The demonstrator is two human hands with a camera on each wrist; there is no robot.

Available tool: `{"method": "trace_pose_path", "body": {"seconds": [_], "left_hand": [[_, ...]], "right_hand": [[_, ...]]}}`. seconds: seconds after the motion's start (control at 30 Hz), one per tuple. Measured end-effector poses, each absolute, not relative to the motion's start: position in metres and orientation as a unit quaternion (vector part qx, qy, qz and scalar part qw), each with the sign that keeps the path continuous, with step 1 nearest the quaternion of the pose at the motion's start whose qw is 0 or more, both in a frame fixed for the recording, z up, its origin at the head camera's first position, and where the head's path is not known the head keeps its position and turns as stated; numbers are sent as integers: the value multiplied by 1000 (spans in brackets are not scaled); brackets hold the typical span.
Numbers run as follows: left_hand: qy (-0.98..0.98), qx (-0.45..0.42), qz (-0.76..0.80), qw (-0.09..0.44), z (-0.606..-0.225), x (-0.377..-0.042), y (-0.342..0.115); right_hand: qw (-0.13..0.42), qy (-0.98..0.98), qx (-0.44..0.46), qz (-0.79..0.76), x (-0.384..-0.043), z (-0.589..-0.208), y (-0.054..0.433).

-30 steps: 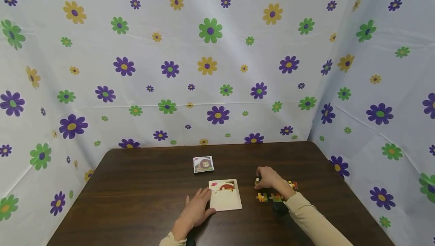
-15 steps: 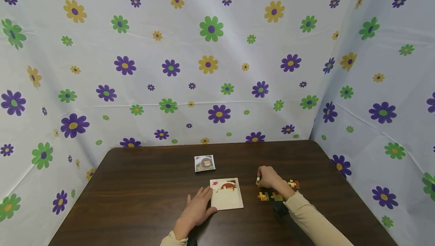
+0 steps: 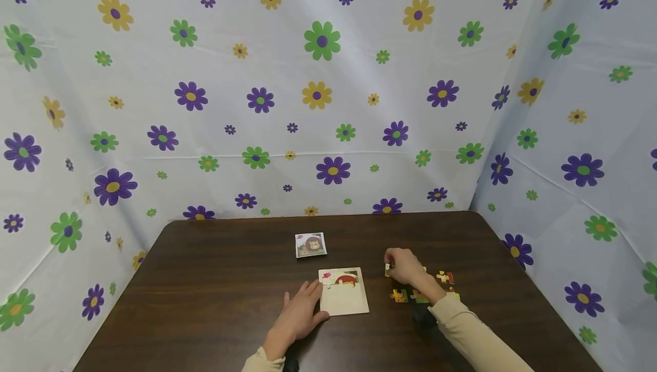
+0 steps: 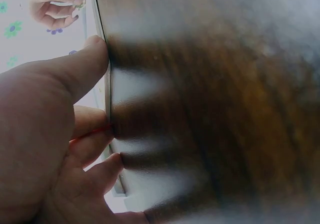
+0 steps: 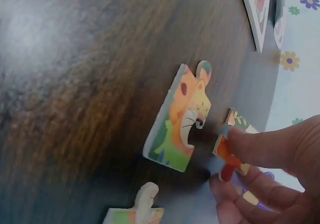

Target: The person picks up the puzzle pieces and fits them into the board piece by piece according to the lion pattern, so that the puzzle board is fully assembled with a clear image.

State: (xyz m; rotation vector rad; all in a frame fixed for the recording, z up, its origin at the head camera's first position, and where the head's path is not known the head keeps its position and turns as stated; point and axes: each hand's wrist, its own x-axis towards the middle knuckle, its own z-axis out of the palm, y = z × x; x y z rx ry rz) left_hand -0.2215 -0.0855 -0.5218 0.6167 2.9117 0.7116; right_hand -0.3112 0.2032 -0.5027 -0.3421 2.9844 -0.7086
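A square wooden puzzle board [image 3: 344,302] lies on the table, with several pieces [image 3: 345,279] fitted along its far edge. My left hand [image 3: 300,314] rests at the board's left side, fingers extended and thumb by its near corner. In the left wrist view, the thumb [image 4: 82,67] and fingertips meet the tabletop along the board's edge. To the right of the board, my right hand [image 3: 408,268] pinches a jigsaw piece [image 5: 237,118] between thumb and fingers, which partly cover it. Beneath it in the right wrist view lies a piece with a lion cub's face [image 5: 195,109].
Several loose jigsaw pieces [image 3: 399,296] lie around the right hand and forearm, one [image 3: 445,277] further right. A small lion picture card [image 3: 310,245] lies beyond the board. The dark wooden table [image 3: 220,280] ends at a flower-patterned cloth [image 3: 277,189].
The head view has shifted slightly. My right hand, still pinching the piece, has drawn a little to the left, uncovering more of the loose pieces. The left hand stays beside the board.
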Motion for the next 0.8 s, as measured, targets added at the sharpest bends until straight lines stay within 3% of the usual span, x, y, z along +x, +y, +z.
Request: {"method": "trace_pose_path", "body": {"seconds": [0.2,0.8], "left_hand": [[951,201,233,37,-521,-223,-86],[948,204,240,36,-522,-222,-85]], "right_hand": [[-25,948,-153,-277,-318,-502,199],[17,907,-227,-355,-315,-488,170]]}}
